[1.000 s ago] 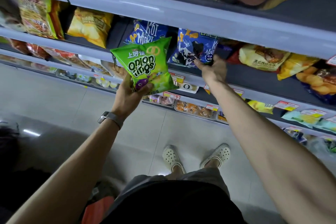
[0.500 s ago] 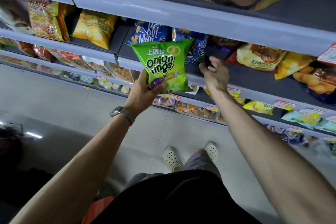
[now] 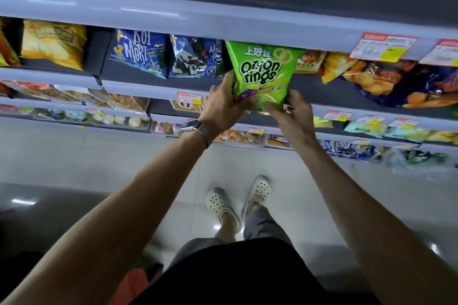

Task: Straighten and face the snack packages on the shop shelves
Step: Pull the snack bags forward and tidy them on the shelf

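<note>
A green onion rings bag point(image 3: 262, 72) stands upright with its front facing me at the edge of the dark middle shelf point(image 3: 128, 74). My left hand point(image 3: 223, 104) grips its lower left corner. My right hand point(image 3: 291, 110) pinches its lower right corner. The bag's top reaches under the grey shelf lip above. Two blue seaweed snack bags point(image 3: 141, 53) point(image 3: 195, 57) lean side by side just to its left.
Yellow chip bags point(image 3: 53, 43) lie at the far left, orange and dark bags point(image 3: 386, 82) to the right. Price tags point(image 3: 189, 99) line the shelf fronts. Lower shelves point(image 3: 74, 111) hold more packets. A grey tiled floor point(image 3: 99, 156) lies below.
The green bag has moved right and up onto the shelf beside the blue bags. My right hand left the blue bag and took the green bag's lower right corner.
</note>
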Motion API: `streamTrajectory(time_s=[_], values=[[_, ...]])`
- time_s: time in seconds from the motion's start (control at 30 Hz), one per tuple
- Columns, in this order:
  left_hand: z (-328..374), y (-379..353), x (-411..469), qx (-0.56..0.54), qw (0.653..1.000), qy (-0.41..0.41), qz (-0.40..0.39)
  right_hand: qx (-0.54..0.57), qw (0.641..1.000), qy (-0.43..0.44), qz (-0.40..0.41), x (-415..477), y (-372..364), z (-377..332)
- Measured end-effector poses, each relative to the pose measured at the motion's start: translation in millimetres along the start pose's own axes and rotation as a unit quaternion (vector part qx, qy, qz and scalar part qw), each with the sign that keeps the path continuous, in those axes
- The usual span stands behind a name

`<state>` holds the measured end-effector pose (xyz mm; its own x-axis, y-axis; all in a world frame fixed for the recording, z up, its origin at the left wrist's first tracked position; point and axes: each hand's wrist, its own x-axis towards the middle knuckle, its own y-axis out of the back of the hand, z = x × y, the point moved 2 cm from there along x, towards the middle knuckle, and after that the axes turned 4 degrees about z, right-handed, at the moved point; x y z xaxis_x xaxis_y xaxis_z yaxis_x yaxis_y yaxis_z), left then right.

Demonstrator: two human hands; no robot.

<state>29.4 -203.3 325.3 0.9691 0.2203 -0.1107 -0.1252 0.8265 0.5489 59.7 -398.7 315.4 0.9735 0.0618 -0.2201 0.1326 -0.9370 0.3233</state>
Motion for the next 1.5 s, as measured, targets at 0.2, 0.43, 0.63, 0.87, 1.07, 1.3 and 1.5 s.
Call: streamTrajectory(time_s=[0.2,0.43,0.63,0.87,1.07,1.3,1.5], values=[[31.2,-41.2,35.6,0.003,0.999,-0.026,-0.018,-0.049,0.998,0.012,0.029,41.1,41.5,15.7],[31.3,-70.5,49.5,0.005,1.0,0.016,-0.011,-0.049,0.998,0.026,0.025,67.7,56.1,27.8],[36.4,-76.6,42.2,0.023,1.0,0.014,0.002,-0.093,0.995,0.038,0.014,60.3,60.9,42.9],[22.1,-73.9,26.3,0.092,0.995,0.045,-0.002,-0.129,0.991,0.037,0.018,55.1,63.8,37.6],[19.0,-49.7,-0.3,0.124,0.991,0.054,-0.021,-0.198,0.975,0.021,0.099,26.2,60.1,35.1],[11.7,11.8,-64.6,0.121,0.988,0.067,-0.061,-0.23,0.965,-0.01,0.124,-50.9,35.6,12.9],[-11.4,96.0,-131.6,0.159,0.981,0.076,-0.082,-0.287,0.957,0.033,0.017,-138.2,-48.1,-45.4]])
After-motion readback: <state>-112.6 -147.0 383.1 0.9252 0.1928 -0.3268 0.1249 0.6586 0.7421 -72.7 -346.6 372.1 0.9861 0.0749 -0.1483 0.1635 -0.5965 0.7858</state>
